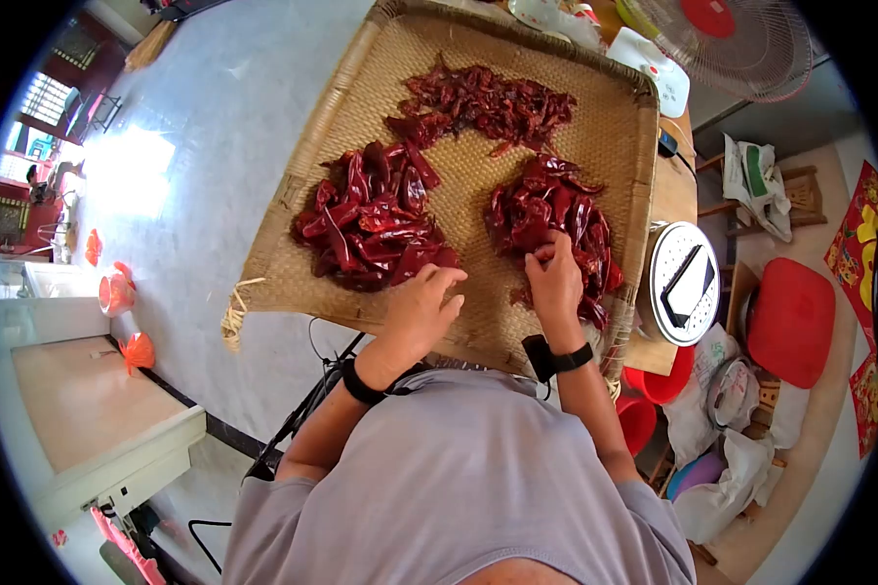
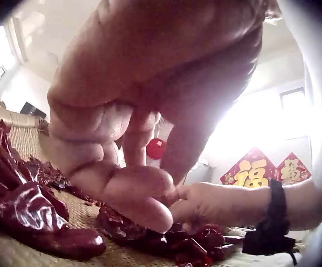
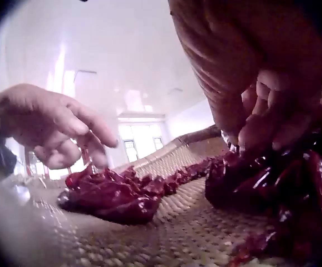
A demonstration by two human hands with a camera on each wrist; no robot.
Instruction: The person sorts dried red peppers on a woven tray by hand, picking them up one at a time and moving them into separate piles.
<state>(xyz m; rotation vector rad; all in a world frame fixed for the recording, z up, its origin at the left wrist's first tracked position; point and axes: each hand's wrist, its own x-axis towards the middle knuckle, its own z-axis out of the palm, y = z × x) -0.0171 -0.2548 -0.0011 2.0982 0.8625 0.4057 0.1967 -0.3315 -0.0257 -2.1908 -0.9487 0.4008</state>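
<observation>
Dark red, glossy dried chili peppers lie in three heaps on a square woven bamboo tray (image 1: 361, 102). My left hand (image 1: 422, 312) hovers at the near edge of the left heap (image 1: 366, 214), its fingers loosely bent with nothing between them. In the left wrist view, chili peppers (image 2: 33, 214) lie beside and below that hand. Over at the right heap (image 1: 566, 200), my right hand (image 1: 558, 283) has its fingertips down among the peppers, pinching a chili pepper (image 3: 233, 172) between thumb and fingers. The third heap (image 1: 493, 97), of smaller, torn-looking pieces, spreads toward the far side.
A raised rim (image 1: 293, 185) borders the tray. To its right stands a pot with a white perforated lid and a black-framed slicer (image 1: 688, 288) on top. A fan (image 1: 732, 39) is at the far right, and red buckets (image 1: 636, 419) are below the table's right side.
</observation>
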